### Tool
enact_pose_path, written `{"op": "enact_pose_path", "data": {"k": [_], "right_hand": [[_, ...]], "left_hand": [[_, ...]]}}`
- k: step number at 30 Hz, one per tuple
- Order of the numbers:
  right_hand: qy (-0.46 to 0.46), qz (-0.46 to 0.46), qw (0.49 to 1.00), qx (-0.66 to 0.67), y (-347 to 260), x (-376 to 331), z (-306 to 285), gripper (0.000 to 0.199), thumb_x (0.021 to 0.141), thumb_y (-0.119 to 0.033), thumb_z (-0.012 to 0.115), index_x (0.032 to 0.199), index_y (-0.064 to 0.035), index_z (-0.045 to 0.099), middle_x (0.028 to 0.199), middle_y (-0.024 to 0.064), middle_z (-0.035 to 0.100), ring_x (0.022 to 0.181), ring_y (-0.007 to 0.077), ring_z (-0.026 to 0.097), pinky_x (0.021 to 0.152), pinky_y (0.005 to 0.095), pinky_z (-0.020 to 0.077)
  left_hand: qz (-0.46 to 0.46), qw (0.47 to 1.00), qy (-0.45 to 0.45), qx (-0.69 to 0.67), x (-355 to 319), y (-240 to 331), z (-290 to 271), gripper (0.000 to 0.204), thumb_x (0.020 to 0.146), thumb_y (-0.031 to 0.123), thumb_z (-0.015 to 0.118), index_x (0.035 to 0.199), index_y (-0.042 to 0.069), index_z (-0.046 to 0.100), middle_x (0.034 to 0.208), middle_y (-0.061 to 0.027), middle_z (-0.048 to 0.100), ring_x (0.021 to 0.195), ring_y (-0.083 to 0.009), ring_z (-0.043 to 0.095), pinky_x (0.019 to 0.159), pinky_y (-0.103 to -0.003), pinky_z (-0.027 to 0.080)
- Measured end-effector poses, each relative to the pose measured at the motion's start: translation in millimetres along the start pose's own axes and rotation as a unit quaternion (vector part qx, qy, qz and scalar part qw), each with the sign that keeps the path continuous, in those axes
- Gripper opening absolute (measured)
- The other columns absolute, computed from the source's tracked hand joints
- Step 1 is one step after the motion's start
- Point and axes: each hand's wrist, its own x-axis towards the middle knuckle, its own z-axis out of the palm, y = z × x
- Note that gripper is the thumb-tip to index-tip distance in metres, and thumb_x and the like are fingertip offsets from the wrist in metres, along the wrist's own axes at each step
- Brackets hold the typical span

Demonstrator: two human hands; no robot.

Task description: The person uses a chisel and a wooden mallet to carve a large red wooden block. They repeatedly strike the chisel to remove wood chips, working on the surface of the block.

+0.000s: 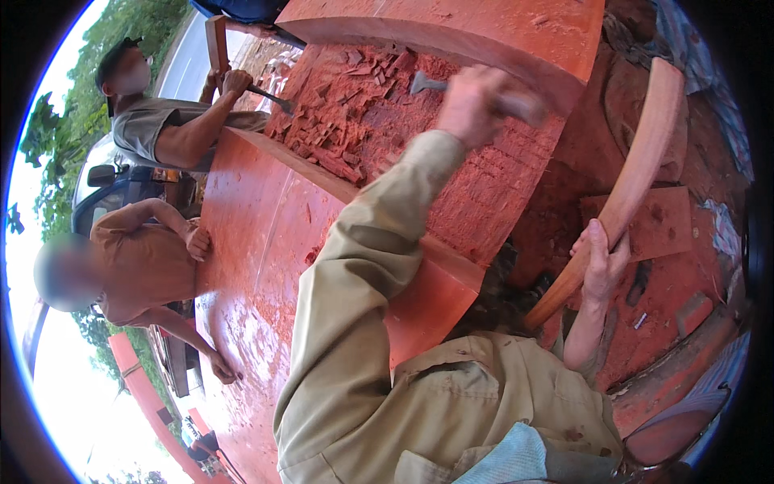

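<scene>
My left fingers (476,97) are wrapped around a chisel (428,84), its blade over the rough recess (484,198) in the red wood, near the loose chips (343,121). My right fingers (597,245) hold a long curved wooden bar (650,133) beside the block. Across from me, a co-worker (165,129) grips another chisel (274,100).

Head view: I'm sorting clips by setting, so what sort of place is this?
Probably an open-air woodworking site beside a road: wood chips litter the hollow of a huge reddish timber block, the left hand holds a chisel, and what looks like a paved road shows beyond.
</scene>
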Motion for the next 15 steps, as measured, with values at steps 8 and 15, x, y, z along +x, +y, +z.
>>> {"op": "enact_pose_path", "data": {"k": [8,15], "right_hand": [[0.001,-0.095,0.995,0.013,-20.4,13.5,-26.3,0.046,0.102,-0.027,0.072,0.127,0.0075,0.054,0.086,0.0084,0.064,0.069,0.0163,0.062,0.064,0.0335,0.0558],[0.026,-0.174,0.981,0.079,-61.8,32.6,-11.2,0.056,0.103,-0.032,0.069,0.134,0.0101,0.049,0.094,0.0147,0.063,0.075,0.0207,0.063,0.067,0.0354,0.0561]], "left_hand": [[0.004,0.994,-0.098,-0.048,17.8,33.9,24.7,0.035,0.07,0.008,0.077,0.104,0.01,0.067,0.1,-0.0139,0.067,0.101,-0.0398,0.064,0.089,-0.05,0.051],[0.033,0.994,-0.092,-0.055,26.7,28.9,22.9,0.033,0.072,0.009,0.076,0.104,0.011,0.067,0.099,-0.0128,0.067,0.102,-0.0391,0.065,0.088,-0.051,0.051]]}}
